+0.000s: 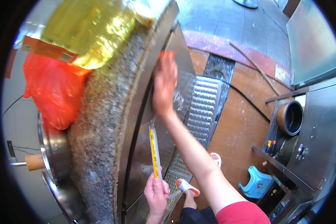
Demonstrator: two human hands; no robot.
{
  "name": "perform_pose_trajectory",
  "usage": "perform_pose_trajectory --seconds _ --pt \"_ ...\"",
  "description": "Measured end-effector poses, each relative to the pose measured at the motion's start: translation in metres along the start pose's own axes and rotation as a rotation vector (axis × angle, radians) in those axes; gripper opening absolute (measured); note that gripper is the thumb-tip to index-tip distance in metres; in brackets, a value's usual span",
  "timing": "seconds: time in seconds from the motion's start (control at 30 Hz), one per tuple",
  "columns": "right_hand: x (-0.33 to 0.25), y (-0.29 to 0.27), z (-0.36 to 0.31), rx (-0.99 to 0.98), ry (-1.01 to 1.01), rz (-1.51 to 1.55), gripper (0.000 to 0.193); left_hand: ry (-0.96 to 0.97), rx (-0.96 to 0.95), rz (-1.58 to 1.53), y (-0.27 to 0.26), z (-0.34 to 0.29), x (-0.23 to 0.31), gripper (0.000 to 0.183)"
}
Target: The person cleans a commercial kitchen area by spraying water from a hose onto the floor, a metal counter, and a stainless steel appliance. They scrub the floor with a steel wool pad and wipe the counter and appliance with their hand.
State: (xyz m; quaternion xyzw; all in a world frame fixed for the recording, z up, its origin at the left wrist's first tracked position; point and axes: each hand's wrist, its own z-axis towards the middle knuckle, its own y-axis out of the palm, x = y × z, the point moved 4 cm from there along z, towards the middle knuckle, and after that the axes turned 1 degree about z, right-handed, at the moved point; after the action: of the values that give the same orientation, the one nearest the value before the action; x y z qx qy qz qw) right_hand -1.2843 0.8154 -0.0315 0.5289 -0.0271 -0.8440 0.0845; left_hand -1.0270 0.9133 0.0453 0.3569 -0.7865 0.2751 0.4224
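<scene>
My left hand is closed round the lower end of a long, thin clear tube or sleeve. Inside it runs a yellow strip with dark marks; I cannot make out its exact kind. My right hand, somewhat blurred, reaches forward with stretched fingers along the stainless steel cabinet front. A small orange-red patch shows at its fingertips, too smeared to name. Whitish smudges mark the metal beside that hand. The cabinet stands under a speckled granite counter.
On the counter are a large bottle of yellow oil and a red plastic bag; metal pans sit left. Across the brown floor are a drain grate, a black hose, a blue stool and a metal cabinet.
</scene>
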Motion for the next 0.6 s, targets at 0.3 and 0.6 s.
perform_pose_trajectory --seconds 0.3,0.6 --pt "0.122 -0.030 -0.259 0.034 1.049 0.080 0.055 -0.296 0.174 -0.039 -0.010 -0.003 -0.046 0.042" --pt "0.131 -0.011 -0.109 0.006 0.229 -0.129 0.048 -0.393 0.109 0.009 -0.017 -0.010 -0.066 0.047"
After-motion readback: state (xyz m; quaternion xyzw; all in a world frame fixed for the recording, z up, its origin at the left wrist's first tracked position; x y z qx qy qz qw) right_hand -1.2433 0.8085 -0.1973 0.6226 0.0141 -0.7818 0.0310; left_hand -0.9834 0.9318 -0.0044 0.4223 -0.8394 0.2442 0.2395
